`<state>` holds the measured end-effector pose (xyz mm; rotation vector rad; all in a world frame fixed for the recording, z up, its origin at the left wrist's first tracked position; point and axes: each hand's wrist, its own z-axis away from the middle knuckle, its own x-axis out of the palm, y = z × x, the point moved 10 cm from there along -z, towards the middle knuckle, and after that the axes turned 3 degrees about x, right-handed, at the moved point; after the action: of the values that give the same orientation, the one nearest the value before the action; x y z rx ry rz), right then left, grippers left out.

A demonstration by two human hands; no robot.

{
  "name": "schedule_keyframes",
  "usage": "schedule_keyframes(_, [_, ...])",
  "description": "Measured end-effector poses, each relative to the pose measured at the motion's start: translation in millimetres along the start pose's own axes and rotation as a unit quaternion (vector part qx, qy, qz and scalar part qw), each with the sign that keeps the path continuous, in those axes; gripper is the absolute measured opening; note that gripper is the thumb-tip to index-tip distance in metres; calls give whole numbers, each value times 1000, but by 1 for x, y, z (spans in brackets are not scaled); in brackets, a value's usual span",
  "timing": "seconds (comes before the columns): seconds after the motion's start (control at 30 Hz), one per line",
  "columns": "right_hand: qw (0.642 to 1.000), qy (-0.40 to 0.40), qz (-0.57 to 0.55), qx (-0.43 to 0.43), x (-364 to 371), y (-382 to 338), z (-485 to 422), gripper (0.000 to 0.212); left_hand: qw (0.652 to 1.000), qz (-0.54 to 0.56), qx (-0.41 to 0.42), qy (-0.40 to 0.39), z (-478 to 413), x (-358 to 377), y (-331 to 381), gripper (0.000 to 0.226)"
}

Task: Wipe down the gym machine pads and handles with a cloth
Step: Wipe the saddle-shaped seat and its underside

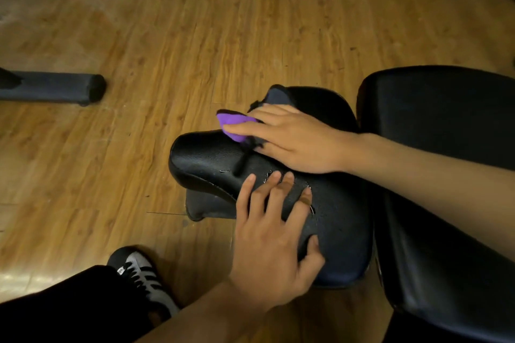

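Far left on floor (139,36): dark bar (53,89). Shoe (145,276) off bench (348,245) near edge. L hand (267,245) flat on seat pad (206,159), near edge, fingers spread & relaxed, gripping nothing. Purple-black cloth (235,122) at pad's far edge, pressed under R hand (295,142), fingers straight. Back pad (446,147) at rt.

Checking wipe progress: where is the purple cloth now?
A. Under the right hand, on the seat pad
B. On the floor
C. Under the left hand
A: the right hand presses the purple cloth flat on the seat pad; the left hand rests there bare.
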<state>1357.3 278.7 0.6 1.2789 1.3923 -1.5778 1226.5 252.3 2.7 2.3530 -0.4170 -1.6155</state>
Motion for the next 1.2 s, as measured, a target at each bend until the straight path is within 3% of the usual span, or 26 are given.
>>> schedule_keyframes(0.17, [995, -59, -12, 74, -3, 24, 77, 59, 1000, 10, 1, -1, -2, -1, 0, 59])
schedule_keyframes(0.3, [988, -43, 18, 149, -6, 51, 20, 64, 1000, 11, 6, 2, -2, 0, 0, 61])
schedule_keyframes(0.43, [969, -26, 21, 244, -9, 92, -32, 37, 1000, -5, 4, -13, -1, 1, 0, 63])
schedule_keyframes(0.7, [951, 40, 59, 301, -10, -1, 117, 63, 1000, -2, 6, -3, -1, 1, 0, 59])
schedule_keyframes(0.8, [938, 38, 43, 340, -10, 29, 98, 63, 1000, 2, 5, -6, 0, 1, 0, 59])
schedule_keyframes(0.97, [891, 47, -26, 452, -17, 132, 26, 39, 1000, -7, 8, -11, 0, 2, 1, 60])
schedule_keyframes(1.1, [897, 103, 7, 430, -18, 79, 67, 51, 1000, -12, 13, -14, -1, 2, 2, 60])
schedule_keyframes(1.2, [905, 65, -10, 421, -3, 20, 111, 65, 999, -22, 12, -31, -2, 4, 2, 60])
